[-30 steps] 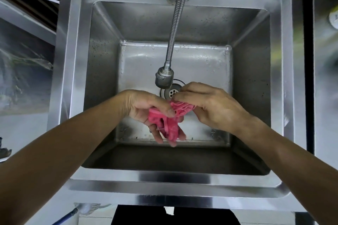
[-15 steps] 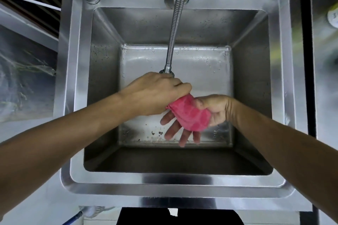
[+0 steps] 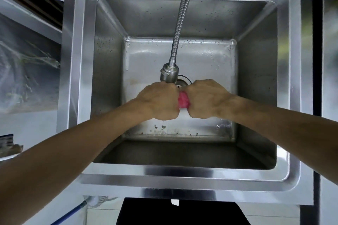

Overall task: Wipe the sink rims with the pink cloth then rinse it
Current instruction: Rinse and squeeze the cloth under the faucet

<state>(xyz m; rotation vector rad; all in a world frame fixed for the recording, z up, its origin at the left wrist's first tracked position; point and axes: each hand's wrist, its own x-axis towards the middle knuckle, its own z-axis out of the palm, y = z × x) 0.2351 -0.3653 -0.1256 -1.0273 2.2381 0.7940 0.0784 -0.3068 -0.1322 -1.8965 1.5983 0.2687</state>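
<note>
Stainless steel fills the view: a deep square steel sink [image 3: 182,173] with a broad flat rim, its floor speckled with droplets and small dark bits near the front edge. Both bare forearms reach in from the lower corners and meet over the basin, knuckles up. A ribbed flexible metal faucet hose [image 3: 178,29] hangs down from the back rim, its nozzle just behind the left hand [image 3: 159,101]. Left hand and right hand [image 3: 207,99] are balled into fists side by side, each grip pressed tight around one end of the pink cloth [image 3: 184,101]. Only a short bunched band shows between them, its long axis running left to right.
</note>
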